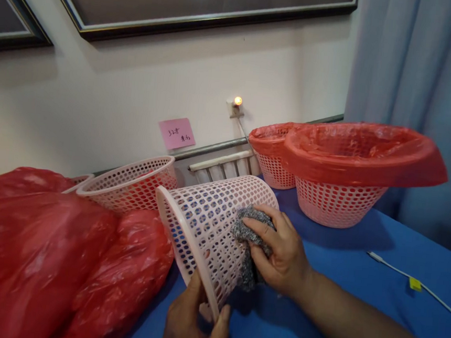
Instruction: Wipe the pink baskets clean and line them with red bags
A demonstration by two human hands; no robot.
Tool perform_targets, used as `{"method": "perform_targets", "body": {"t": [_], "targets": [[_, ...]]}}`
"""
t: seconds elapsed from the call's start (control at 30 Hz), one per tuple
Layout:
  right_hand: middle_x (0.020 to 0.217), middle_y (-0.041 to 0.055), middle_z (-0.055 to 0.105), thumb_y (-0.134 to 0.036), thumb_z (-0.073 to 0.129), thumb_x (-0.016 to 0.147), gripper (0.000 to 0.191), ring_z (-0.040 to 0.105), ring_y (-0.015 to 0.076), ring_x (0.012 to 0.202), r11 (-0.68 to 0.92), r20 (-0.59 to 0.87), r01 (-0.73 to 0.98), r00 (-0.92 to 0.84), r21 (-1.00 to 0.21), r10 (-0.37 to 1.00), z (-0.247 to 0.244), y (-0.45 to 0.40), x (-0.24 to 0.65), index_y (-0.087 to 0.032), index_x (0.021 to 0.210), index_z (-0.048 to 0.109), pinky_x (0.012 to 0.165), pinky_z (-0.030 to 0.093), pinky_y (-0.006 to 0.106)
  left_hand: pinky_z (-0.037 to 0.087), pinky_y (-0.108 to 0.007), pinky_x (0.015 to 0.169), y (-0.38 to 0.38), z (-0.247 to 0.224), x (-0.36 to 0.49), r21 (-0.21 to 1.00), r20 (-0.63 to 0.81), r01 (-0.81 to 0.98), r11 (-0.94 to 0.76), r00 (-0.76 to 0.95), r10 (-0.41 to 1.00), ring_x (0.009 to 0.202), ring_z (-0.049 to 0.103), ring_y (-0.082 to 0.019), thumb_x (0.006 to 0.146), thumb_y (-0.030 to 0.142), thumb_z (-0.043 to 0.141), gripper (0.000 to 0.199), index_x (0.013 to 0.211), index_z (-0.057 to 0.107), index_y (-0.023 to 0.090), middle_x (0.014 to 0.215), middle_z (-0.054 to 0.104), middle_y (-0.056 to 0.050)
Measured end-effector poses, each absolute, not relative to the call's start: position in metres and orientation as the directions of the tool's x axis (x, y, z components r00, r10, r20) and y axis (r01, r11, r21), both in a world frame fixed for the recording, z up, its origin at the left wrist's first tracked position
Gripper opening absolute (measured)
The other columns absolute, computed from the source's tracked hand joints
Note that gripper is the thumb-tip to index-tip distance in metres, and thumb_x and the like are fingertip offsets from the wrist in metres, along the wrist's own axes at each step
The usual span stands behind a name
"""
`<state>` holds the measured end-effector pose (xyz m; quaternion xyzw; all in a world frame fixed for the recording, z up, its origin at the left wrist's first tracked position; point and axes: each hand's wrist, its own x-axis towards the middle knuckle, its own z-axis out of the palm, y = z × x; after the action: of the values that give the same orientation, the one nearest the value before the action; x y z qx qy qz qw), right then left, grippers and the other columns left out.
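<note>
A pink perforated plastic basket (pixel 213 215) lies tilted on its side above the blue table (pixel 315 313), its open rim toward the lower left. My left hand (pixel 192 318) grips that rim from below, thumb and fingers closed round it. In my right hand (pixel 282 247) is a grey fuzzy cloth (pixel 250 226), pressed against the basket's side near its base. Part of the cloth hangs down under the fingers.
Two baskets lined with red bags, a smaller (pixel 277 165) and a larger (pixel 339 200), stand at the back right. Red plastic bags (pixel 43 263) are heaped left, before another pink basket (pixel 137 182). A white cable (pixel 394 268) lies right. Behind are a wall and radiator (pixel 225 168).
</note>
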<state>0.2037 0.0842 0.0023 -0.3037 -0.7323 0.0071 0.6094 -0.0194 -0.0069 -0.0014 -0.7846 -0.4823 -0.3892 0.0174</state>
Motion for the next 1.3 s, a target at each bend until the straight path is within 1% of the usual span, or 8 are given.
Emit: {"method": "perform_targets", "body": {"t": [0.13, 0.27, 0.4, 0.6, 0.8, 1.03, 1.13, 1.3], "targets": [[0.141, 0.0156, 0.058, -0.015, 0.06, 0.085, 0.053, 0.065, 0.0309, 0.119, 0.889, 0.899, 0.349, -0.209, -0.298, 0.384, 0.001, 0.073, 0.198, -0.023, 0.137, 0.062, 0.096, 0.063, 0.053, 0.069, -0.03, 0.081, -0.01, -0.001, -0.027, 0.41, 0.636, 0.738, -0.536, 0.19, 0.748, 0.096, 0.084, -0.026, 0.105, 0.035, 0.055, 0.058, 0.161, 0.047, 0.025, 0.121, 0.083, -0.008], [0.139, 0.0174, 0.059, -0.016, 0.06, 0.083, 0.052, 0.066, 0.0302, 0.115, 0.917, 0.898, 0.301, -0.272, -0.264, 0.347, 0.001, 0.06, 0.191, -0.019, 0.135, 0.063, 0.093, 0.064, 0.051, 0.061, -0.042, 0.108, -0.016, -0.001, -0.027, 0.545, 0.655, 0.7, -0.461, -0.012, 0.756, 0.124, 0.076, -0.031, 0.106, 0.032, 0.056, 0.04, 0.142, 0.07, 0.027, 0.137, 0.077, -0.009], [0.139, 0.0194, 0.059, -0.019, 0.06, 0.084, 0.053, 0.066, 0.0305, 0.116, 0.941, 0.913, 0.276, -0.3, -0.195, 0.277, -0.001, 0.056, 0.19, -0.016, 0.137, 0.062, 0.092, 0.065, 0.05, 0.065, -0.04, 0.102, -0.021, -0.004, -0.018, 0.703, 0.612, 0.525, -0.481, -0.102, 0.784, 0.125, 0.075, -0.03, 0.101, 0.028, 0.067, 0.058, 0.157, 0.055, 0.038, 0.148, 0.071, -0.005], [0.14, 0.0158, 0.062, -0.022, 0.056, 0.088, 0.054, 0.068, 0.0283, 0.115, 0.968, 0.915, 0.239, -0.369, -0.073, 0.16, -0.006, 0.047, 0.187, -0.021, 0.142, 0.061, 0.09, 0.066, 0.046, 0.068, -0.044, 0.098, -0.018, -0.006, -0.005, 0.674, 0.668, 0.505, -0.539, -0.105, 0.737, 0.113, 0.08, -0.032, 0.098, 0.032, 0.07, 0.07, 0.163, 0.046, 0.033, 0.137, 0.077, -0.011], [0.14, 0.0136, 0.064, -0.018, 0.058, 0.091, 0.046, 0.065, 0.0302, 0.128, 0.762, 0.846, 0.429, 0.008, -0.485, 0.533, -0.009, 0.091, 0.203, -0.025, 0.135, 0.067, 0.108, 0.057, 0.054, 0.071, -0.04, 0.089, -0.017, -0.005, -0.016, 0.638, 0.648, 0.595, -0.489, -0.073, 0.758, 0.098, 0.084, -0.027, 0.099, 0.021, 0.064, 0.082, 0.171, 0.026, 0.03, 0.125, 0.082, -0.008], [0.12, 0.0151, 0.075, -0.038, 0.062, 0.089, 0.04, 0.072, 0.0341, 0.114, 0.425, 0.513, 0.306, 0.328, -0.852, 0.793, -0.021, 0.15, 0.23, -0.018, 0.123, 0.073, 0.109, 0.055, 0.06, 0.067, -0.039, 0.099, -0.016, -0.014, -0.017, 0.539, 0.725, 0.639, -0.549, -0.019, 0.689, 0.118, 0.078, -0.029, 0.099, 0.017, 0.062, 0.072, 0.166, 0.04, 0.029, 0.145, 0.072, -0.009], [0.127, 0.0149, 0.073, -0.03, 0.062, 0.091, 0.045, 0.071, 0.0332, 0.119, 0.57, 0.664, 0.358, 0.254, -0.74, 0.703, -0.017, 0.131, 0.219, -0.02, 0.135, 0.065, 0.108, 0.056, 0.059, 0.064, -0.041, 0.105, -0.016, -0.018, -0.009, 0.606, 0.713, 0.614, -0.506, -0.138, 0.687, 0.125, 0.075, -0.03, 0.1, 0.024, 0.063, 0.067, 0.164, 0.043, 0.027, 0.149, 0.07, -0.011], [0.145, 0.0181, 0.06, -0.021, 0.059, 0.091, 0.057, 0.065, 0.03, 0.128, 0.918, 0.941, 0.337, -0.188, -0.208, 0.282, -0.008, 0.066, 0.19, -0.019, 0.148, 0.054, 0.103, 0.061, 0.05, 0.067, -0.044, 0.099, -0.019, -0.022, -0.004, 0.743, 0.609, 0.486, -0.46, -0.206, 0.766, 0.12, 0.077, -0.031, 0.103, 0.045, 0.061, 0.079, 0.171, 0.024, 0.034, 0.15, 0.069, -0.011]]}}
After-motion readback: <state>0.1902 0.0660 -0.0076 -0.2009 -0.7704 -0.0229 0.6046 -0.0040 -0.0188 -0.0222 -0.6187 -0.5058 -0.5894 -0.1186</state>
